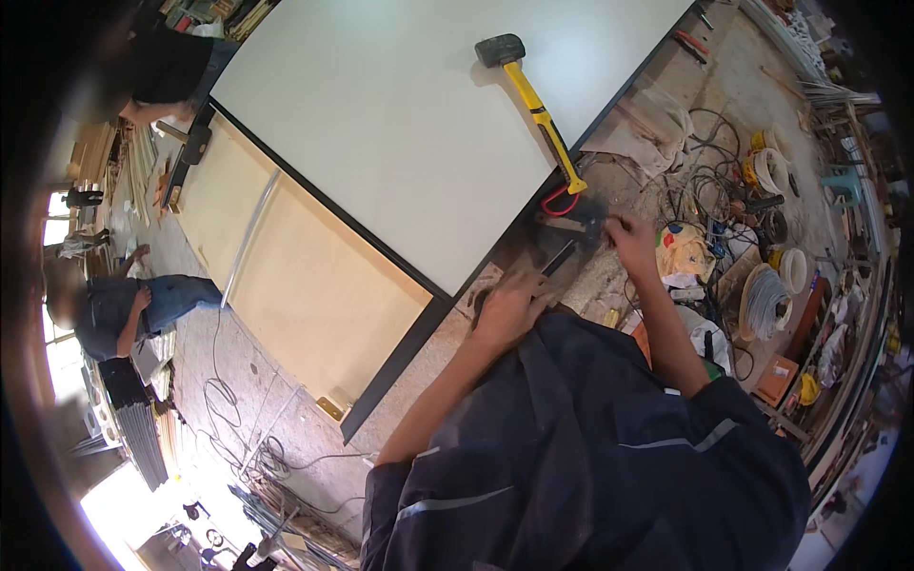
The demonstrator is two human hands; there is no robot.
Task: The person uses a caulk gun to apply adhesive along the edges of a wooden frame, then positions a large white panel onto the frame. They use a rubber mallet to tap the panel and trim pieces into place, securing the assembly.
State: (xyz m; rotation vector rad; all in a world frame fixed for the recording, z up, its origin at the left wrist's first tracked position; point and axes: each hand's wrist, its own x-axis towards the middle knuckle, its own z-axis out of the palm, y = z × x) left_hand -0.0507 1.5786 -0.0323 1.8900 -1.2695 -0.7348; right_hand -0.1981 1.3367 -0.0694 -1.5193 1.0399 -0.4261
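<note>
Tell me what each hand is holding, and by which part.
Left hand presses flat on a dark bar near its lower end; right hand grips something small, blurred, beyond telling.

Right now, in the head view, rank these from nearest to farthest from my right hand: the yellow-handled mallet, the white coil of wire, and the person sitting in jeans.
From the right hand:
1. Yellow-handled mallet, lying on the white panel, its handle end just left of the hand.
2. White coil of wire, on the floor to the right.
3. Person sitting in jeans, far across on the left.
</note>
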